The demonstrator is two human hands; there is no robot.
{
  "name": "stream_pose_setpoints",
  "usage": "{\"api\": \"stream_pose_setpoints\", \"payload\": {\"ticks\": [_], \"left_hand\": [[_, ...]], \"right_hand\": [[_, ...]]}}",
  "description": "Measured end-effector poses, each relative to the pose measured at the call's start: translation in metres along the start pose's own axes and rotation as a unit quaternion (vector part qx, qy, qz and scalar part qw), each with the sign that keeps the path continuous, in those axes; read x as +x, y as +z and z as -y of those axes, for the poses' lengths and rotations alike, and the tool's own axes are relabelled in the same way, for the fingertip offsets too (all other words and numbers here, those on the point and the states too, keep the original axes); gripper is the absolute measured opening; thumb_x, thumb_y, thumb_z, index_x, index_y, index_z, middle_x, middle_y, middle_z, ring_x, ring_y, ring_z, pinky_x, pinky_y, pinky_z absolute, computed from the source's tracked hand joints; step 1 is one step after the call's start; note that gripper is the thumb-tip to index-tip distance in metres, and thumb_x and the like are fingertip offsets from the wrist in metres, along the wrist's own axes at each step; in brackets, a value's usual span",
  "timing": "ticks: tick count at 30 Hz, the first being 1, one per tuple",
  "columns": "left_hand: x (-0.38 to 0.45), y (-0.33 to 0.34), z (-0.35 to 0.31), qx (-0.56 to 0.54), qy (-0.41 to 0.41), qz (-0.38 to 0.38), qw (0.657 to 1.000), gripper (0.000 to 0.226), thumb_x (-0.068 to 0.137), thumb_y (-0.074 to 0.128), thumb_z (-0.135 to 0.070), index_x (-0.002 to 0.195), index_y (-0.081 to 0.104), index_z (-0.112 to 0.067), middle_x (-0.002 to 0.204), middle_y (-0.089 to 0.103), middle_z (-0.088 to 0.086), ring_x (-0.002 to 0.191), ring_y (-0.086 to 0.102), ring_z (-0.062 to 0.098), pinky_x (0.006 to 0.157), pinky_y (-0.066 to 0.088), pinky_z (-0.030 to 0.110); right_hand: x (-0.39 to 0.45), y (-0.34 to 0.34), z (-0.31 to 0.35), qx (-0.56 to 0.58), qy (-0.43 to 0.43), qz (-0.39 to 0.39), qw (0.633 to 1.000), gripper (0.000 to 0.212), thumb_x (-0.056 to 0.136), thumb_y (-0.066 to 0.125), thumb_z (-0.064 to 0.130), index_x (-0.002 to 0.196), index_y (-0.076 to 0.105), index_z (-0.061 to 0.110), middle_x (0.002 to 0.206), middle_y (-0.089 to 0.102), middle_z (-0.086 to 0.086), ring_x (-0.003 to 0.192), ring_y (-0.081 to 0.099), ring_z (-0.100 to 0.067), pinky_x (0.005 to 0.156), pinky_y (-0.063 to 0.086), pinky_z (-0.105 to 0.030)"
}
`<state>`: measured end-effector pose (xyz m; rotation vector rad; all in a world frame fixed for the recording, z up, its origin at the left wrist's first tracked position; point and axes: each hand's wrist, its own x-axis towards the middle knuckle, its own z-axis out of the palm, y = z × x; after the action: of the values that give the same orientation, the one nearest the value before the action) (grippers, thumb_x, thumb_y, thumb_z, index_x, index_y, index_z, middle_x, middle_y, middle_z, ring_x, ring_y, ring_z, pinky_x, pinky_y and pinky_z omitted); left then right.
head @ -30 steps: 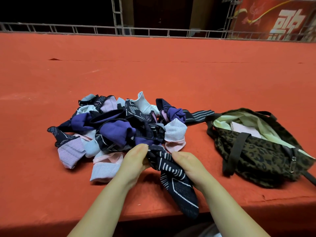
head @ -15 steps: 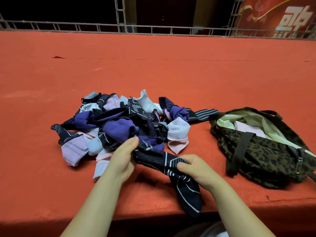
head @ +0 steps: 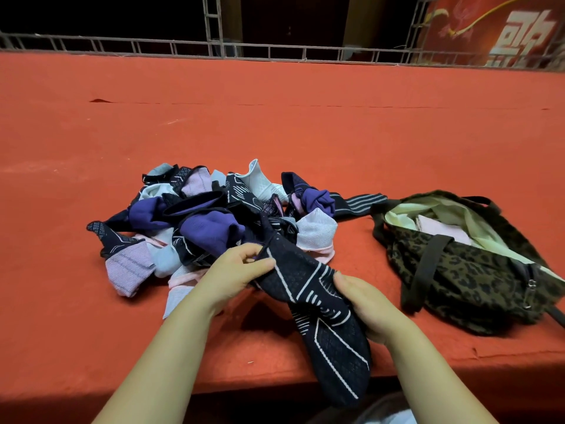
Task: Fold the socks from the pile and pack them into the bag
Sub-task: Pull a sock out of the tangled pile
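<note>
A dark navy sock [head: 318,304] patterned with thin white lines and short dashes was seen, and the pile [head: 214,221] was made up of purple, pale pink, light blue, lilac-striped and navy patterned socks, one dark with grey stripes. The bag [head: 477,270] was marked with a black leopard print on olive, lined in pale yellow-green, and the surface [head: 275,123] was coloured orange-red.

Left hand [head: 237,270], right hand [head: 365,304] grip dark sock [head: 318,301]; pile [head: 195,221] behind, bag [head: 477,270] right.
</note>
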<state>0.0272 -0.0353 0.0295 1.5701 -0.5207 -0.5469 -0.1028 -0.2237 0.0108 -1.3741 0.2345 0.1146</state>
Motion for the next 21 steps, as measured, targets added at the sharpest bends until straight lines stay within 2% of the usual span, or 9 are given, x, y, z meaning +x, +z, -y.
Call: {"api": "stream_pose_setpoints", "payload": {"ticks": [2,3,6,8,10,12,15,18,21], "left_hand": [[0.004,-0.002,0.003,0.078,0.0,-0.044,0.996,0.028,0.085,0.064,-0.034,0.073,0.062,-0.009,0.069,0.06,0.001,0.066,0.05,0.012,0.065,0.038,0.029],[0.005,0.001,0.002,0.091,-0.001,-0.072,0.993,0.032,0.088,0.06,-0.036,0.07,0.06,-0.009,0.068,0.056,0.002,0.067,0.048,0.014,0.065,0.036,0.032],[0.007,0.005,-0.002,0.039,-0.007,-0.128,0.991,0.039,0.095,0.051,-0.036,0.082,0.063,-0.001,0.079,0.064,0.007,0.076,0.056,0.018,0.072,0.043,0.036],[0.006,0.001,-0.003,-0.044,-0.015,-0.094,0.994,0.035,0.089,0.058,-0.039,0.091,0.069,-0.007,0.095,0.072,0.008,0.089,0.064,0.023,0.085,0.048,0.04],[0.003,-0.003,0.001,-0.077,0.0,-0.022,0.997,0.035,0.077,0.071,-0.031,0.104,0.068,-0.011,0.106,0.071,0.011,0.097,0.065,0.023,0.089,0.05,0.038],[0.0,-0.001,0.003,-0.064,0.023,-0.006,0.998,0.034,0.072,0.067,-0.021,0.105,0.066,-0.012,0.099,0.072,0.008,0.088,0.066,0.017,0.081,0.052,0.03],[0.003,0.002,-0.005,-0.022,0.068,-0.061,0.996,0.005,0.082,0.064,-0.015,0.086,0.067,-0.016,0.079,0.071,-0.003,0.075,0.062,0.012,0.069,0.051,0.024],[0.01,0.001,-0.019,0.076,0.105,-0.055,0.99,0.013,0.084,0.064,-0.012,0.076,0.063,-0.022,0.066,0.066,-0.014,0.064,0.057,0.001,0.063,0.047,0.017],[0.015,0.004,-0.038,0.179,0.129,-0.028,0.975,0.021,0.086,0.064,-0.011,0.07,0.061,-0.024,0.061,0.06,-0.017,0.058,0.051,-0.002,0.06,0.042,0.016]], "right_hand": [[0.0,-0.001,0.0,0.031,0.001,-0.024,0.999,0.044,0.084,0.058,0.046,0.099,0.067,0.006,0.094,0.073,-0.013,0.081,0.068,-0.021,0.077,0.054,-0.033],[-0.001,0.001,0.0,0.03,0.001,-0.022,0.999,0.041,0.086,0.055,0.044,0.098,0.068,0.007,0.094,0.073,-0.012,0.08,0.069,-0.02,0.076,0.055,-0.031],[0.001,0.009,0.0,0.033,0.003,-0.016,0.999,0.04,0.087,0.052,0.042,0.095,0.068,0.006,0.089,0.073,-0.01,0.077,0.069,-0.018,0.072,0.056,-0.027],[0.003,0.012,-0.001,0.077,0.004,-0.025,0.997,0.044,0.082,0.05,0.042,0.097,0.066,0.004,0.086,0.073,-0.011,0.075,0.07,-0.019,0.07,0.056,-0.028],[0.005,0.01,-0.003,0.13,0.014,-0.041,0.991,0.049,0.076,0.05,0.042,0.098,0.066,0.002,0.088,0.073,-0.014,0.076,0.07,-0.022,0.072,0.056,-0.032],[0.006,0.007,-0.005,0.144,0.033,-0.053,0.988,0.053,0.074,0.05,0.045,0.099,0.067,0.001,0.094,0.073,-0.016,0.08,0.07,-0.024,0.078,0.055,-0.036],[0.007,0.008,-0.007,0.118,0.013,-0.017,0.993,0.066,0.075,0.06,0.055,0.115,0.063,0.003,0.112,0.068,-0.018,0.099,0.066,-0.027,0.09,0.049,-0.038],[0.009,0.008,-0.001,0.043,-0.054,0.03,0.997,0.076,0.07,0.073,0.057,0.125,0.057,0.005,0.121,0.064,-0.014,0.108,0.062,-0.025,0.09,0.049,-0.032],[0.013,0.014,0.014,-0.064,-0.082,0.027,0.994,0.059,0.072,0.072,0.046,0.113,0.064,0.005,0.108,0.068,-0.01,0.098,0.063,-0.022,0.088,0.049,-0.035]]}}
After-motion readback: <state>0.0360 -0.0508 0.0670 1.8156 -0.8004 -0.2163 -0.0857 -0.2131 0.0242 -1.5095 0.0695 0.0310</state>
